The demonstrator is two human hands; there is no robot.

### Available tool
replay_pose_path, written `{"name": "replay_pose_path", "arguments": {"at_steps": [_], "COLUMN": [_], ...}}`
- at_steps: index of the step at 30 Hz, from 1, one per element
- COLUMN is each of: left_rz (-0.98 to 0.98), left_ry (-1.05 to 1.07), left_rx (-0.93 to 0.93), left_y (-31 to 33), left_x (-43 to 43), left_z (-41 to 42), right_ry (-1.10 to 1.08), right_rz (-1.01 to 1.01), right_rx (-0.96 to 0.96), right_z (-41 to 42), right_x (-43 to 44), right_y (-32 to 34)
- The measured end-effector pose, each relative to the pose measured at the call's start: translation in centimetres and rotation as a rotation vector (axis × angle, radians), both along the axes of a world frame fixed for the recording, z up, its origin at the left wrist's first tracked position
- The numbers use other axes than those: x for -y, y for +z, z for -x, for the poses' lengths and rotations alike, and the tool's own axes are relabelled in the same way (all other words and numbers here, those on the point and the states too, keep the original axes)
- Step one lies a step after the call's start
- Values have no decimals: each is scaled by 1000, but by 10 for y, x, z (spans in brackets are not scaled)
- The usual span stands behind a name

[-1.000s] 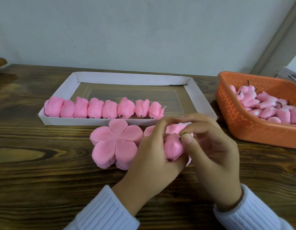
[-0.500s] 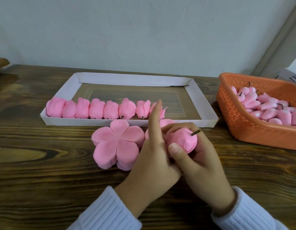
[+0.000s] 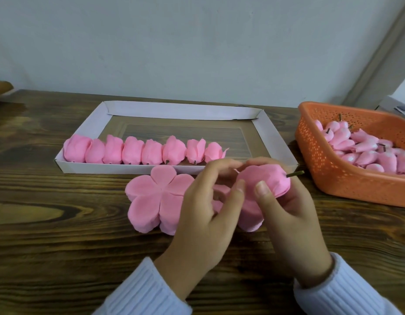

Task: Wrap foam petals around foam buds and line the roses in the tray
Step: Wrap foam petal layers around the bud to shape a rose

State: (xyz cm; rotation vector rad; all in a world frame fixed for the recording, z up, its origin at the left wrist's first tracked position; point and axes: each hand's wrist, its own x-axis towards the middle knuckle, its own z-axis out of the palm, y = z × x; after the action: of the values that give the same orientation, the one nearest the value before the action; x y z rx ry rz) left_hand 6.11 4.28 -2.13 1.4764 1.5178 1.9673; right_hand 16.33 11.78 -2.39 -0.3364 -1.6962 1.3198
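The right hand (image 3: 292, 214) grips a partly wrapped pink foam rose (image 3: 262, 178) just above the table, thumb pressed on the outer petal and stem (image 3: 294, 173) pointing right; the left hand (image 3: 203, 214) pinches the rose's left side between curled fingers and thumb. Just left of the hands, a flat five-lobed foam petal stack (image 3: 156, 196) lies on the wooden table (image 3: 49, 223). Beyond it, the white cardboard tray (image 3: 174, 110) holds eight finished roses (image 3: 140, 151) in a row along its near wall, and an orange perforated basket (image 3: 333, 173) at right holds foam buds (image 3: 365, 151).
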Motion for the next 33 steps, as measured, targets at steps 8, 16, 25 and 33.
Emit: {"name": "replay_pose_path", "arguments": {"at_steps": [8,16,25,33], "left_rz": [10,97,128,-8], "left_ry": [-133,-337,-228,-190], "left_rx": [406,695,500,387], "left_y": [-1,0,-2,-3], "left_x": [-4,-6,-5,-6], "left_z": [6,11,10,13], "right_ry": [2,53,3,69], "right_rz": [-73,-153,-128,-117], "right_rx": [65,84,50,26], "right_z": [0,0,-2,-1], "right_x": [-1,0,0,1], "right_y": [2,5,3,5]}}
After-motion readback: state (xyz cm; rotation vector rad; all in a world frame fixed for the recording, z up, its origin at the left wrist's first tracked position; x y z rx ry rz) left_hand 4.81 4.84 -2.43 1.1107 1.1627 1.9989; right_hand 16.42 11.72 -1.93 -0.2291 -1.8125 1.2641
